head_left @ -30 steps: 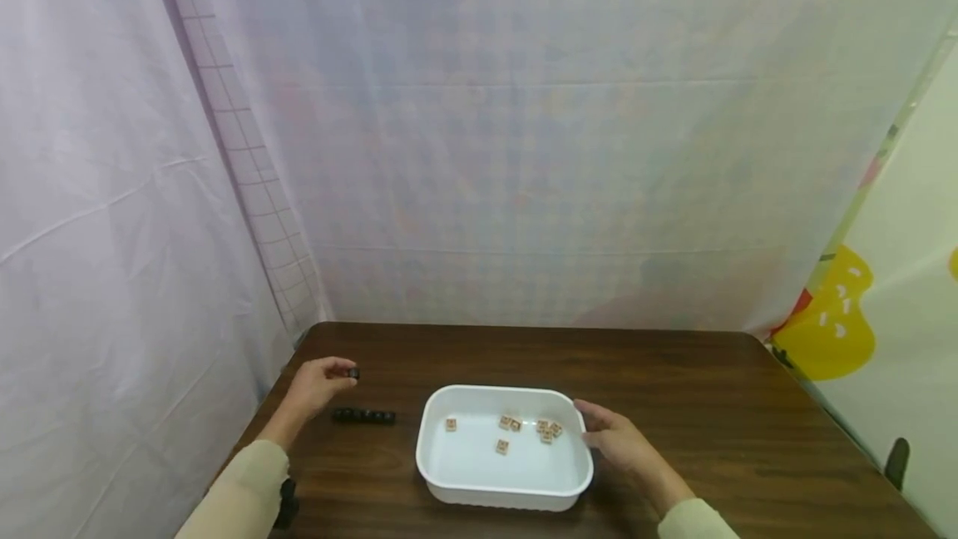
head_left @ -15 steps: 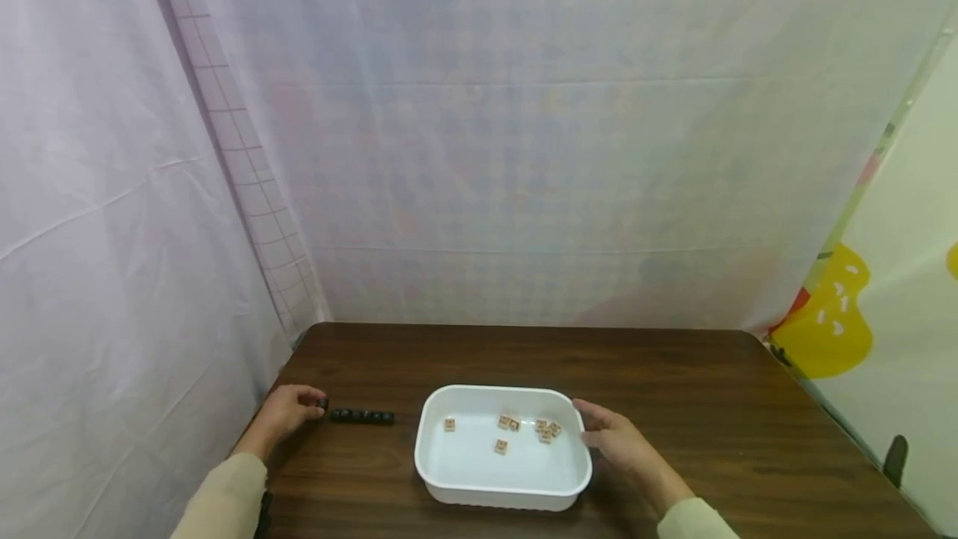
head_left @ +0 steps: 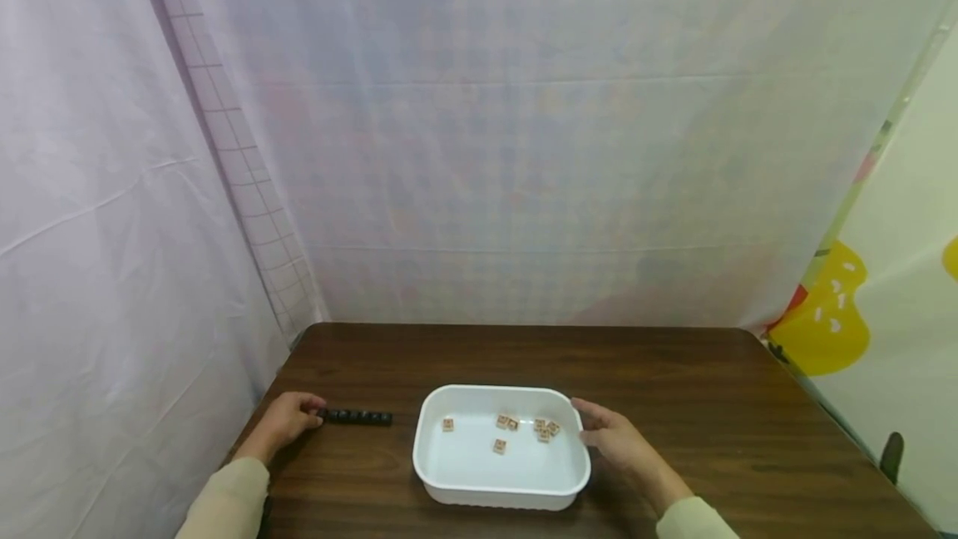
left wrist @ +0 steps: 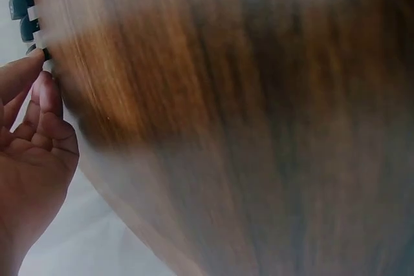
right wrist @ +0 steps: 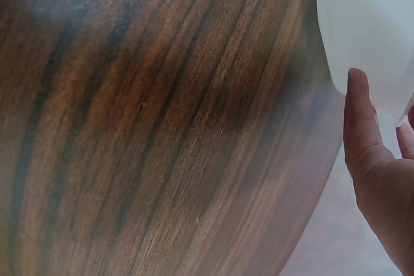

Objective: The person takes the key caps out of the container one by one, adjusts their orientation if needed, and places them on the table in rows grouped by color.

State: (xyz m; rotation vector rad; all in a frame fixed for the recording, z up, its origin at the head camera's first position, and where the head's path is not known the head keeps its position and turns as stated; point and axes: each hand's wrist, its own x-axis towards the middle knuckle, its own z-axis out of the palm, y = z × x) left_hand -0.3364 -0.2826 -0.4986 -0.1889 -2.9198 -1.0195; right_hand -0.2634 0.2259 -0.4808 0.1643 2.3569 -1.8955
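Observation:
A short row of black keycaps lies on the brown table, left of the white tray. My left hand is at the row's left end, pinching a keycap between thumb and finger. That keycap sits in line with the others and is mostly hidden by the fingertips. Several small tan square pieces with dark marks, such as one tan piece, are scattered inside the tray. With fairly straight fingers, my right hand touches the tray's right end; some of its fingers are out of sight.
The wooden table reaches back to a pale curtain. Another white curtain hangs along the left side. A dark object shows partly beside the left sleeve. A dark rounded thing stands by the table's right edge.
My left hand has come down and left, bringing the keycap it pinches from above the row to the row's left end. The right hand and tray have stayed in place.

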